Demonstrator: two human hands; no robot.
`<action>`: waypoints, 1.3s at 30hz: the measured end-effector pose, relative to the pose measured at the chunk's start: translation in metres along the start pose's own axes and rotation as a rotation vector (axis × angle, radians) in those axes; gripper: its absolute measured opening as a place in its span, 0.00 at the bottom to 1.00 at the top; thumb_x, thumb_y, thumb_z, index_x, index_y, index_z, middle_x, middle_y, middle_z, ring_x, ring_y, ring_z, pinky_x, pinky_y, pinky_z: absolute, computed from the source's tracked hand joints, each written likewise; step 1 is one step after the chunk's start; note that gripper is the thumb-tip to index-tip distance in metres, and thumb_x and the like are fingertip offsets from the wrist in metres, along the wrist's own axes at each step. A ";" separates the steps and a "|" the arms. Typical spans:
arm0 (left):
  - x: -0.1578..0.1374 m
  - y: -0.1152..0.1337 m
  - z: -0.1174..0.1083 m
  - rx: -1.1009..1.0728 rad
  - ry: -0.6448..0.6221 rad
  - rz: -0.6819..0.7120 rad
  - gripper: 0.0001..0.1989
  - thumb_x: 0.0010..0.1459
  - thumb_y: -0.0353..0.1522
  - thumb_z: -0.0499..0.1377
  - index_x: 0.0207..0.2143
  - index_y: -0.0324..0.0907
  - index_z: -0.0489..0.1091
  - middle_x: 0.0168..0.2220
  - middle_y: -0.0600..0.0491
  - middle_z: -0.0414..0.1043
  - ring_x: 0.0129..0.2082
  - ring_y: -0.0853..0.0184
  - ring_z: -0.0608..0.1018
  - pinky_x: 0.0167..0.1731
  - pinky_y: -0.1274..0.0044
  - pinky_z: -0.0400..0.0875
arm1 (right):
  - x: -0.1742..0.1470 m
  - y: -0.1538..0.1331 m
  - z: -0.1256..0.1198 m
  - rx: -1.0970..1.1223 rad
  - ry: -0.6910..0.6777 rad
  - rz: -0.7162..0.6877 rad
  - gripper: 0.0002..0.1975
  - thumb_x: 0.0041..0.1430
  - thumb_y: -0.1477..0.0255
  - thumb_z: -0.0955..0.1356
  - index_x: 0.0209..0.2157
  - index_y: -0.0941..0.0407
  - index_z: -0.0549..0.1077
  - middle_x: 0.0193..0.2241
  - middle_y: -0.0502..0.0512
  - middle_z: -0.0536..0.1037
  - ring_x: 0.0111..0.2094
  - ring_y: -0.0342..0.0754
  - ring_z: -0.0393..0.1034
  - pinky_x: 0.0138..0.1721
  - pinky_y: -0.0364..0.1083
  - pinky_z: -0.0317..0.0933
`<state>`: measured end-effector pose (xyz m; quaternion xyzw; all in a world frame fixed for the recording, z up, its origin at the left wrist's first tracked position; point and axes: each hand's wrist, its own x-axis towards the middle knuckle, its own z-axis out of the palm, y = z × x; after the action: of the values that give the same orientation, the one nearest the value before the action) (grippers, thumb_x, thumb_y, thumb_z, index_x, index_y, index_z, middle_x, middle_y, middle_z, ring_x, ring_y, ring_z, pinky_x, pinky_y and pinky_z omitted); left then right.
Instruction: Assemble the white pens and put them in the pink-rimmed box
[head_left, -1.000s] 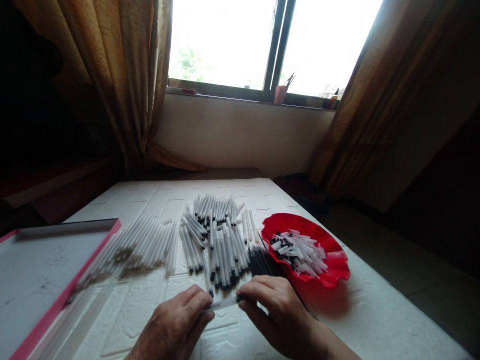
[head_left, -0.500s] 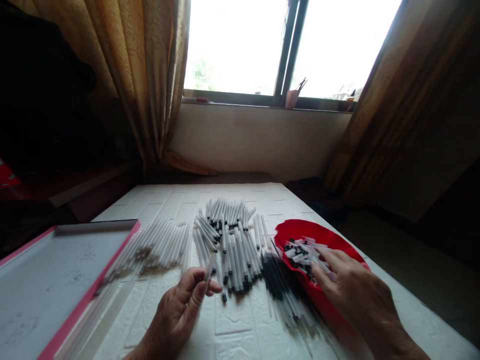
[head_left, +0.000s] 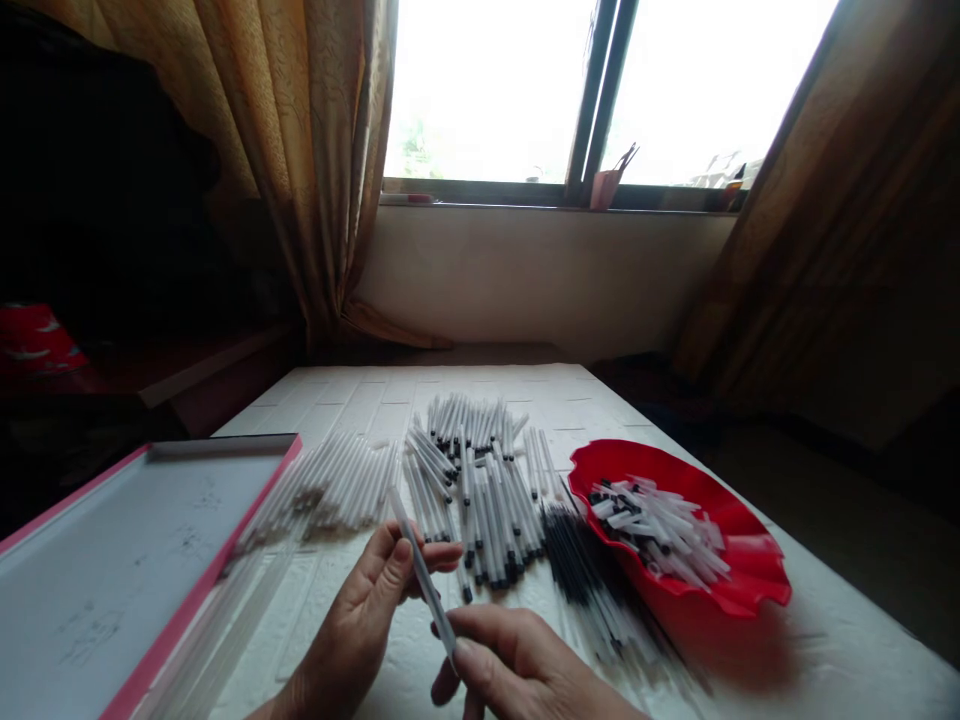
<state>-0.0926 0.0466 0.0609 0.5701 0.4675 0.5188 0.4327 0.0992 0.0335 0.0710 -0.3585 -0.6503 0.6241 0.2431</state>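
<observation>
A translucent pen barrel slants between my two hands at the table's near side. My left hand pinches its upper part between thumb and fingers. The lower end is gripped by the thumb and fingers of my right hand; whether a cap is there too is hidden. Just beyond lie assembled pens with black end plugs. Dark ink refills lie in a bundle right of them. A red wavy-rimmed bowl holds clear pen caps and small black pieces.
Loose clear tubes are heaped left of the pens. A pink-edged tray lies on the left of the white brick-patterned table. On the windowsill stands a pink cup with thin sticks.
My right hand has left the red bowl and come left to the barrel's lower end. The barrel now shows clearly in my left hand. The view has shifted slightly.
</observation>
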 end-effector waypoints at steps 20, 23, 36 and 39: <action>0.011 0.032 -0.020 1.098 -0.324 1.076 0.13 0.75 0.29 0.50 0.36 0.43 0.70 0.26 0.58 0.70 0.26 0.67 0.71 0.46 0.70 0.63 | -0.012 0.011 -0.021 0.176 -0.038 0.261 0.30 0.48 0.41 0.72 0.32 0.56 0.71 0.20 0.46 0.72 0.17 0.38 0.57 0.20 0.39 0.49; 0.008 0.033 -0.017 1.086 -0.317 1.107 0.15 0.75 0.27 0.46 0.37 0.42 0.69 0.25 0.58 0.69 0.25 0.66 0.69 0.36 0.71 0.61 | -0.016 0.015 -0.026 0.154 -0.042 0.267 0.31 0.48 0.41 0.72 0.30 0.56 0.72 0.19 0.46 0.71 0.18 0.38 0.57 0.20 0.39 0.49; -0.001 0.026 -0.006 1.189 -0.350 1.058 0.19 0.77 0.30 0.43 0.32 0.45 0.65 0.21 0.60 0.66 0.19 0.66 0.68 0.24 0.70 0.54 | -0.033 -0.002 -0.033 -0.354 0.054 0.047 0.16 0.63 0.64 0.64 0.22 0.54 0.68 0.18 0.48 0.73 0.20 0.41 0.64 0.23 0.39 0.55; 0.005 0.019 -0.017 1.210 -0.340 0.999 0.20 0.78 0.31 0.41 0.31 0.47 0.62 0.21 0.60 0.67 0.18 0.66 0.69 0.23 0.71 0.55 | -0.039 0.005 -0.042 -0.607 0.152 -0.113 0.15 0.65 0.68 0.63 0.24 0.54 0.71 0.20 0.51 0.78 0.21 0.43 0.70 0.24 0.39 0.58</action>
<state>-0.1074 0.0479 0.0814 0.9189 0.2848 0.2138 -0.1695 0.1561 0.0298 0.0756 -0.4237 -0.8057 0.3585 0.2070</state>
